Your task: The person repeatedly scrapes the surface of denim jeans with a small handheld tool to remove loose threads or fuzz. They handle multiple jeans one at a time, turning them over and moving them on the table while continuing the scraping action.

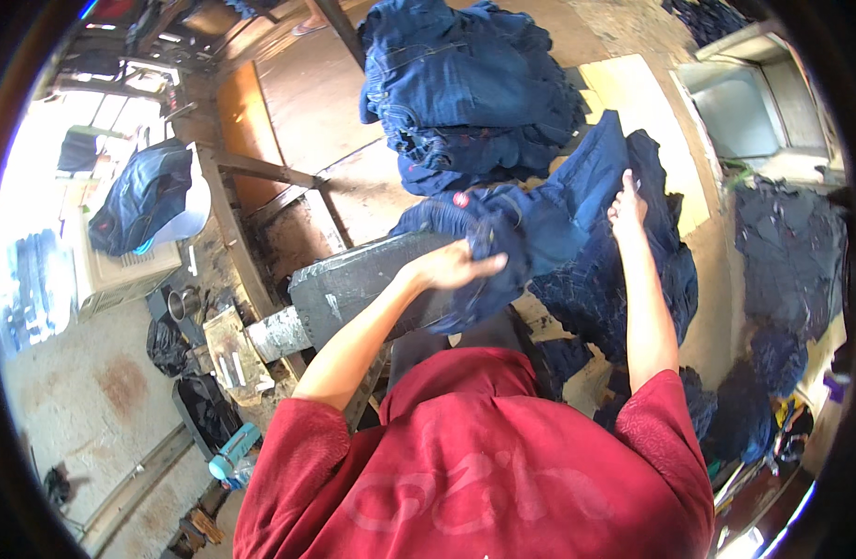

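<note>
A pair of dark blue jeans with a round red patch near the waist stretches between my two hands. My left hand is closed on its bunched, slightly blurred waist end, with the thumb showing on top. My right hand is closed at the edge of the leg, its curled fingers against the denim and one finger pointing up. Part of the jeans lies over the end of a dark, padded board in front of me. Under and beside the leg hangs more dark denim.
A tall pile of folded jeans stands ahead. Dark garments lie at the right, below a grey open-topped bin. On the left are a wooden frame, a denim piece on a pale box and a light-blue bottle.
</note>
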The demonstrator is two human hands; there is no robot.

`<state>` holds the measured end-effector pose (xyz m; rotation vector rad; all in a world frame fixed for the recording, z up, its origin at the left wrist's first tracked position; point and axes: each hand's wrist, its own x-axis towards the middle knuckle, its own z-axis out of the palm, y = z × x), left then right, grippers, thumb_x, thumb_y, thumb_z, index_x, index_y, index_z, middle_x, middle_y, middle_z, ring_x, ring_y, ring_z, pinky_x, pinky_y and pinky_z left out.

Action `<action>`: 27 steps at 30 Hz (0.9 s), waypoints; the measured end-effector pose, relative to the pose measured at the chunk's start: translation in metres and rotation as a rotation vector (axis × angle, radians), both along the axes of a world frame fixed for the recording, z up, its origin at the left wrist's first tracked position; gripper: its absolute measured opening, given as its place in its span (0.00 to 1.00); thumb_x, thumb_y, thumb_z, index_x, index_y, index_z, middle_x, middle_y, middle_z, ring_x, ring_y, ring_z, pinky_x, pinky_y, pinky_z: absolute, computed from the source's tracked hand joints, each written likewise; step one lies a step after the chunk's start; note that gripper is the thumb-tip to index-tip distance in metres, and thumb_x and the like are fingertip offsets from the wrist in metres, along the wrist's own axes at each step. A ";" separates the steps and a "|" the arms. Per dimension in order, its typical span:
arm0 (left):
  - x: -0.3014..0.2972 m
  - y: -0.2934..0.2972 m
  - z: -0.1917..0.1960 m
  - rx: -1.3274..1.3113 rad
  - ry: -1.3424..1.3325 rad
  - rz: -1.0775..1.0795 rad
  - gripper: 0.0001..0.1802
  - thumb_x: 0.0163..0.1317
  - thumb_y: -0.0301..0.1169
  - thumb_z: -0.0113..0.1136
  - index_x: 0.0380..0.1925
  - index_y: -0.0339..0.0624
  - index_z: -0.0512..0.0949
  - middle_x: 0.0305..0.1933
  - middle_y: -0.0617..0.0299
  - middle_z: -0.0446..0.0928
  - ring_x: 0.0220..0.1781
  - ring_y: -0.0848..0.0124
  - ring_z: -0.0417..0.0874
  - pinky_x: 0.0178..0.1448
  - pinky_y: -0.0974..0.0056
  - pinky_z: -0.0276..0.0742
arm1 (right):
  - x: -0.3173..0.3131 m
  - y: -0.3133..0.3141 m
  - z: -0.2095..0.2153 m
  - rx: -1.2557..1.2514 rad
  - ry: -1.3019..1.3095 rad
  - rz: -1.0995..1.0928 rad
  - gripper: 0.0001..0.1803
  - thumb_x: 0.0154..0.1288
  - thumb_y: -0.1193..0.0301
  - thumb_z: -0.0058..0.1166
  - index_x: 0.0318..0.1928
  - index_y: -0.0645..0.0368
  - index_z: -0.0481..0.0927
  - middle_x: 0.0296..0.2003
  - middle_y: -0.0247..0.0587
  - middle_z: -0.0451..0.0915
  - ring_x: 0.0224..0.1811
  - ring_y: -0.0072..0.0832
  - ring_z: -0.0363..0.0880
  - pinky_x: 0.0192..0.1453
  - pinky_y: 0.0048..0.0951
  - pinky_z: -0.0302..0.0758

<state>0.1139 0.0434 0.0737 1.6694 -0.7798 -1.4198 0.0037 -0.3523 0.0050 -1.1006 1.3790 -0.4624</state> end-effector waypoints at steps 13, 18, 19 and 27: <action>-0.024 0.055 -0.023 -0.601 1.139 1.252 0.35 0.83 0.56 0.52 0.75 0.40 0.74 0.78 0.51 0.77 0.79 0.52 0.77 0.86 0.39 0.67 | -0.070 0.283 0.073 -0.940 0.213 1.244 0.11 0.67 0.68 0.64 0.43 0.58 0.77 0.35 0.49 0.84 0.36 0.49 0.87 0.40 0.49 0.85; 0.000 0.195 0.002 -0.340 0.875 1.398 0.35 0.83 0.56 0.53 0.74 0.40 0.75 0.76 0.50 0.79 0.75 0.52 0.81 0.81 0.40 0.75 | -0.048 0.398 0.094 -0.352 -0.138 1.645 0.15 0.67 0.64 0.64 0.41 0.63 0.78 0.29 0.58 0.85 0.32 0.57 0.88 0.36 0.53 0.82; -0.001 0.218 0.005 -0.328 0.805 1.416 0.35 0.83 0.57 0.54 0.74 0.40 0.75 0.75 0.49 0.79 0.74 0.52 0.82 0.79 0.39 0.77 | -0.036 0.419 0.098 -0.260 -0.229 1.685 0.15 0.67 0.64 0.65 0.39 0.64 0.78 0.28 0.58 0.84 0.32 0.57 0.88 0.36 0.53 0.81; -0.113 0.296 -0.023 -0.032 0.751 0.752 0.17 0.69 0.29 0.77 0.57 0.42 0.87 0.52 0.62 0.91 0.45 0.75 0.89 0.55 0.66 0.84 | -0.023 0.397 0.142 0.112 -0.334 1.699 0.24 0.79 0.53 0.63 0.50 0.61 0.71 0.32 0.56 0.85 0.39 0.55 0.90 0.40 0.52 0.80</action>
